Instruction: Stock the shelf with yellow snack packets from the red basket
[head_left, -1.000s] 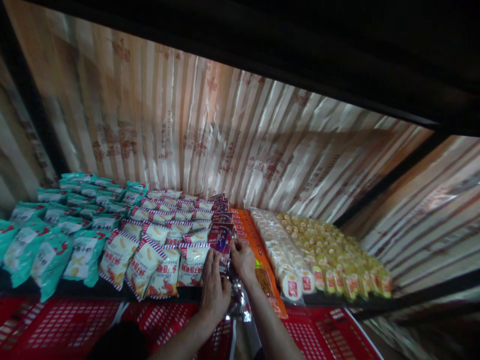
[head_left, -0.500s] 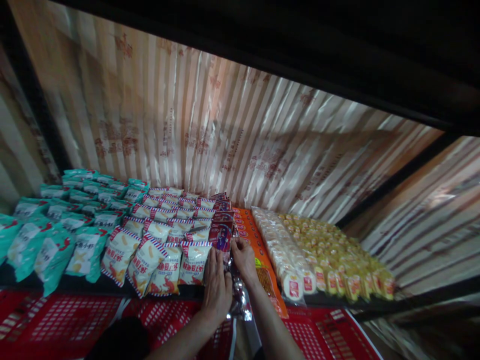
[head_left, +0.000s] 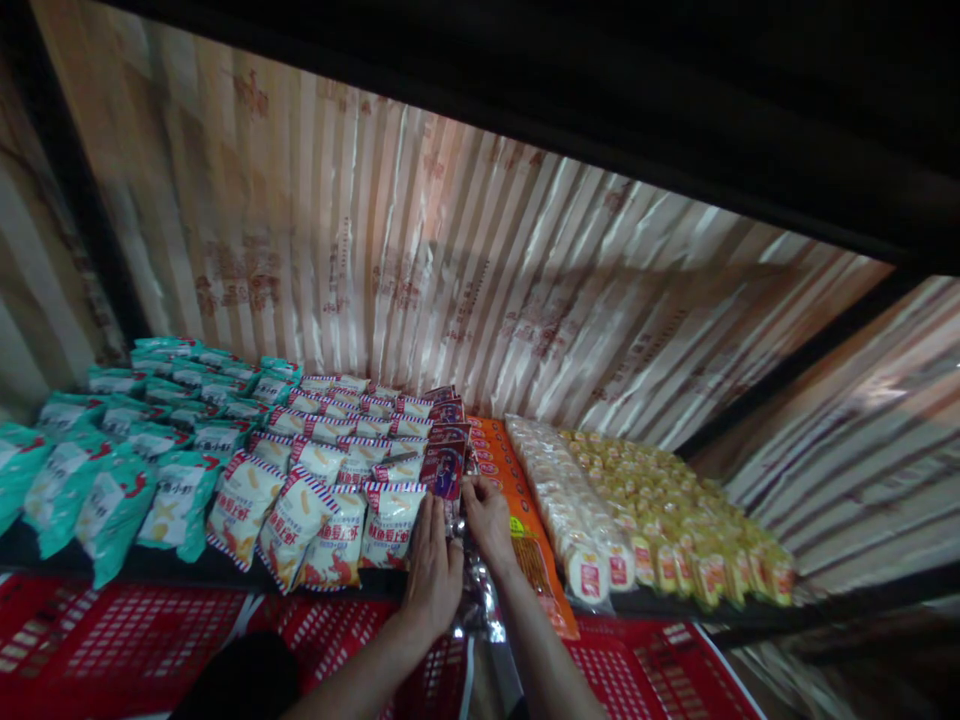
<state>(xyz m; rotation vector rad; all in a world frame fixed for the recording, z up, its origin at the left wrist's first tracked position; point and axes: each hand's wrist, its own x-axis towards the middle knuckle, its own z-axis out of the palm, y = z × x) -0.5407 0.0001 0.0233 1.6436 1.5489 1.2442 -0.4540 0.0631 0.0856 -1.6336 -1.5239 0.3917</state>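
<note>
A column of dark purple snack packets [head_left: 445, 466] runs back along the shelf, with shiny silver packaging [head_left: 478, 590] hanging at its front. My left hand [head_left: 435, 565] is at the front packet's lower left edge, fingers straight and pressed together, thumb close beside them. On the opposite edge, my right hand [head_left: 487, 522] pinches the same packet with bent fingers. Part of the packet is hidden behind both hands. White snack bags [head_left: 391, 525] with striped tops stand just left of my left hand. An orange packet [head_left: 517, 510] lies right of my right hand.
Teal snack bags [head_left: 176, 505] fill the shelf's left end. Clear-wrapped white round packs [head_left: 566, 515] and yellow packs [head_left: 675, 510] line the right. Red baskets [head_left: 157, 640] sit below the shelf's front edge. A dark beam [head_left: 600, 150] crosses overhead before a wrinkled striped backing [head_left: 375, 220].
Both hands stay at the purple packet, with barely any finger movement. The view has shifted very slightly, so the shelf goods appear a little further right.
</note>
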